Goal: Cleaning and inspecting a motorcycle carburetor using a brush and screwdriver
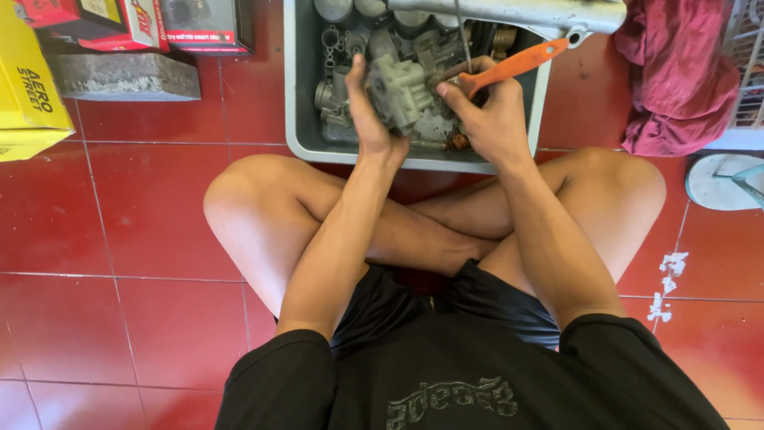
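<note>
I sit cross-legged on a red tiled floor. My left hand (366,111) grips a grey metal carburetor body (402,91), holding it above a grey plastic tray (301,95). My right hand (489,115) holds an orange-handled tool (513,66) whose tip rests against the carburetor's right side. The tray is filled with several grey metal parts (342,44), partly hidden behind my hands.
A silver metal tube (525,13) lies across the tray's top right. A crumpled dark-red cloth (676,76) is at the right, a pale sandal (724,181) below it. Yellow cardboard box (24,87), grey concrete block (123,77) and red boxes (143,24) stand at upper left.
</note>
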